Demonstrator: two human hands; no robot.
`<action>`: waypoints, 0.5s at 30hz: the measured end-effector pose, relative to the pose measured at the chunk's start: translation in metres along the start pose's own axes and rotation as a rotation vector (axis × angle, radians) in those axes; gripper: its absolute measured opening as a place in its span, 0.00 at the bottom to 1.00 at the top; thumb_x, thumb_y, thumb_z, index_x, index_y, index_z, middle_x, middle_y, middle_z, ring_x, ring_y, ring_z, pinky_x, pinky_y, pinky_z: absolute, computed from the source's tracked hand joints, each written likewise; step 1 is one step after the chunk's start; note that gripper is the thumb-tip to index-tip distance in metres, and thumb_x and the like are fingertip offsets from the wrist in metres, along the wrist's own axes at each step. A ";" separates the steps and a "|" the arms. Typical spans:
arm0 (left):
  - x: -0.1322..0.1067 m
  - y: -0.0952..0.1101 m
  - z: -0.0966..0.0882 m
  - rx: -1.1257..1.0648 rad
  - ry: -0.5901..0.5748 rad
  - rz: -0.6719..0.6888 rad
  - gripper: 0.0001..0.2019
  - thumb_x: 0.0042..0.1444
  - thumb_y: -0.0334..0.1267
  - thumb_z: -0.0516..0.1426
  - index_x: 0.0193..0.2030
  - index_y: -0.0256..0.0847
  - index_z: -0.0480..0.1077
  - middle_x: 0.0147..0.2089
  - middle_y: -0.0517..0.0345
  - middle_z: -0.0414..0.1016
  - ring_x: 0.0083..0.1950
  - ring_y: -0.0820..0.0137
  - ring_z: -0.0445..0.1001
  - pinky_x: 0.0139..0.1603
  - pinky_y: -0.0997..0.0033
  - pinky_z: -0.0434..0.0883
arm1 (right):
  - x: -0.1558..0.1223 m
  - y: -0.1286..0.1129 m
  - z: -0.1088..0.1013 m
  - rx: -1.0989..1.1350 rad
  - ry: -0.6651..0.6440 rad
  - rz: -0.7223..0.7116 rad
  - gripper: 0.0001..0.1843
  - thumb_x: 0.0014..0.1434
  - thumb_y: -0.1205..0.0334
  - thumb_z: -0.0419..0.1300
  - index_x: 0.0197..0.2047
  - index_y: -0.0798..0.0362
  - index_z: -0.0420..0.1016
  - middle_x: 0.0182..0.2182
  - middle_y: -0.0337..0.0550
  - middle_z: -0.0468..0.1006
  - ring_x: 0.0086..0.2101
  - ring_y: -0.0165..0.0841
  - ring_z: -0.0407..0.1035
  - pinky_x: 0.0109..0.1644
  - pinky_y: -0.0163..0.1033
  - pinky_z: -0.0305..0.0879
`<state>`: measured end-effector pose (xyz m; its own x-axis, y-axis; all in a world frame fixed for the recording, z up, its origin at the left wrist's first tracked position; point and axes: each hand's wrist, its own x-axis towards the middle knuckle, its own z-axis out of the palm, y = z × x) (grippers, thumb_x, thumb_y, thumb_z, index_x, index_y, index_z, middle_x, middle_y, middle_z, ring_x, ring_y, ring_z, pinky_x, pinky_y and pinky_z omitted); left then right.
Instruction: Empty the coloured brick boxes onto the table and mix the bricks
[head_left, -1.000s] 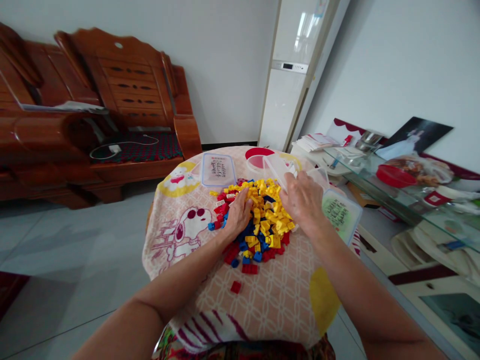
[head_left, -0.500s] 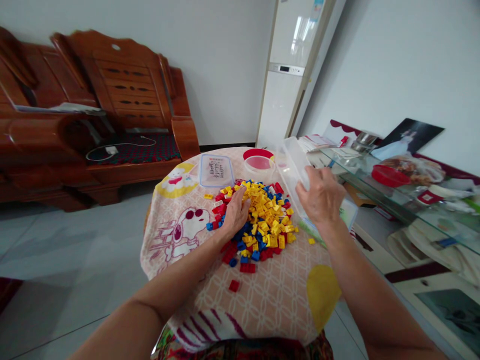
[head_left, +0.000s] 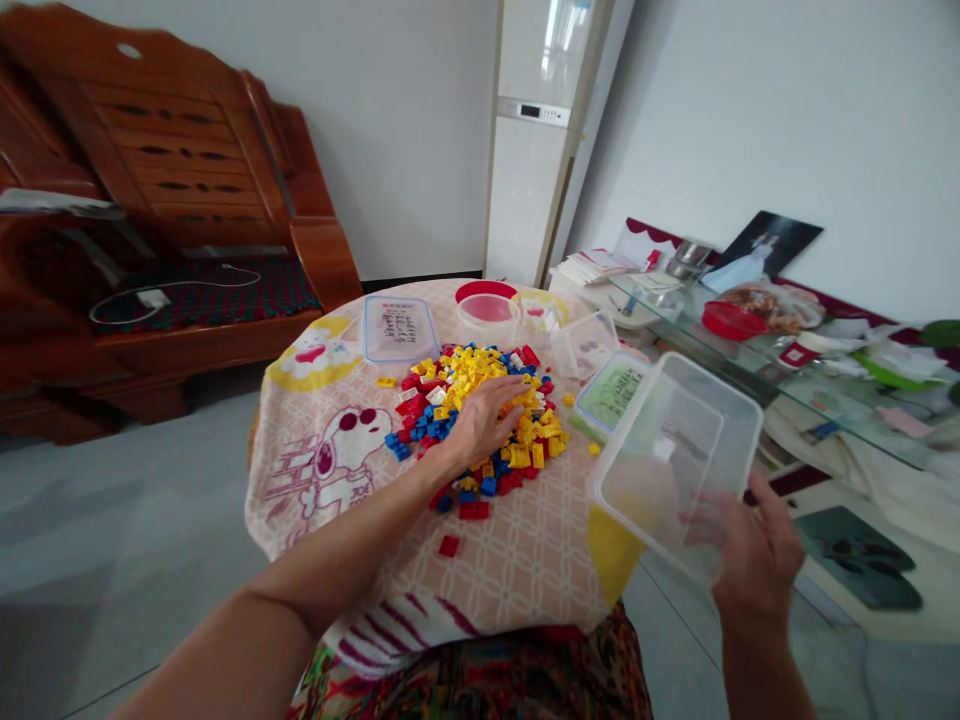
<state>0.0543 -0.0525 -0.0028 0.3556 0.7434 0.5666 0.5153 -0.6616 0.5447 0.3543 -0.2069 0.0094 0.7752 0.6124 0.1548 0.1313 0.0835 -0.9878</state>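
Observation:
My left hand (head_left: pixel 484 425) lies over a heap of yellow, red, blue and white toy bricks (head_left: pixel 469 375), its fingers stretched out across the top and touching the yellow ones. Nothing is visibly gripped in it. Off the table's right edge, my right hand (head_left: pixel 757 550) grips a clear plastic container (head_left: pixel 679 440) by its side and underside. The container is tilted, its open top facing up and toward me. One red brick (head_left: pixel 448 546) sits apart in front of the heap.
Behind the heap, a lid with writing (head_left: pixel 400 330), a round tub (head_left: pixel 489 312) and another clear container (head_left: pixel 585 345) rest on the patterned tablecloth (head_left: pixel 525 560). A green-tinted lid (head_left: pixel 613 390) is at right. A cluttered glass-topped cabinet (head_left: pixel 817 400) stands further right.
My right hand has swung the container right and toward me, turning its opening upward and uncovering the other container and green lid. My left hand has shifted onto the top of the heap.

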 end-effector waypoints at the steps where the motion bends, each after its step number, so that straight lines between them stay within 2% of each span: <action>1: 0.001 0.006 0.002 -0.022 -0.057 0.040 0.17 0.66 0.39 0.52 0.58 0.43 0.75 0.60 0.48 0.77 0.63 0.60 0.73 0.66 0.52 0.70 | -0.012 0.011 -0.013 0.022 0.034 0.046 0.38 0.46 0.54 0.70 0.61 0.50 0.71 0.30 0.40 0.81 0.22 0.36 0.73 0.18 0.36 0.66; 4: 0.006 0.024 0.015 -0.074 -0.265 0.195 0.17 0.67 0.37 0.51 0.57 0.45 0.76 0.57 0.49 0.79 0.60 0.62 0.75 0.63 0.58 0.71 | -0.048 0.044 -0.042 0.048 0.090 0.228 0.43 0.44 0.53 0.73 0.62 0.51 0.68 0.30 0.39 0.81 0.23 0.37 0.75 0.18 0.35 0.68; 7: 0.013 0.040 0.042 -0.079 -0.484 0.397 0.18 0.65 0.31 0.52 0.57 0.45 0.76 0.58 0.50 0.78 0.60 0.64 0.75 0.64 0.63 0.70 | -0.079 0.065 -0.052 0.062 0.065 0.335 0.46 0.46 0.48 0.72 0.65 0.51 0.63 0.34 0.42 0.82 0.30 0.42 0.80 0.24 0.40 0.76; 10: 0.022 0.049 0.075 -0.027 -0.633 0.554 0.18 0.64 0.28 0.53 0.56 0.44 0.75 0.60 0.50 0.77 0.60 0.65 0.75 0.64 0.65 0.68 | -0.096 0.069 -0.046 0.090 0.059 0.376 0.51 0.44 0.46 0.74 0.66 0.52 0.60 0.39 0.44 0.82 0.36 0.43 0.81 0.30 0.42 0.80; 12: 0.027 0.050 0.091 0.062 -0.675 0.580 0.15 0.63 0.27 0.54 0.52 0.41 0.76 0.55 0.49 0.79 0.57 0.64 0.76 0.60 0.65 0.69 | -0.099 0.066 -0.038 0.113 0.056 0.394 0.52 0.44 0.45 0.74 0.67 0.53 0.60 0.40 0.45 0.82 0.38 0.42 0.80 0.31 0.42 0.80; 15: 0.032 0.044 0.097 0.181 -0.705 0.595 0.11 0.62 0.27 0.55 0.44 0.39 0.78 0.49 0.49 0.80 0.52 0.63 0.77 0.54 0.67 0.70 | -0.097 0.061 -0.027 0.148 0.013 0.430 0.51 0.45 0.44 0.74 0.66 0.54 0.59 0.39 0.44 0.82 0.39 0.40 0.80 0.33 0.41 0.80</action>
<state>0.1637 -0.0477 -0.0206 0.9591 0.2155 0.1835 0.1898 -0.9706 0.1477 0.3039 -0.2826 -0.0659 0.7477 0.6064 -0.2706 -0.2931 -0.0642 -0.9539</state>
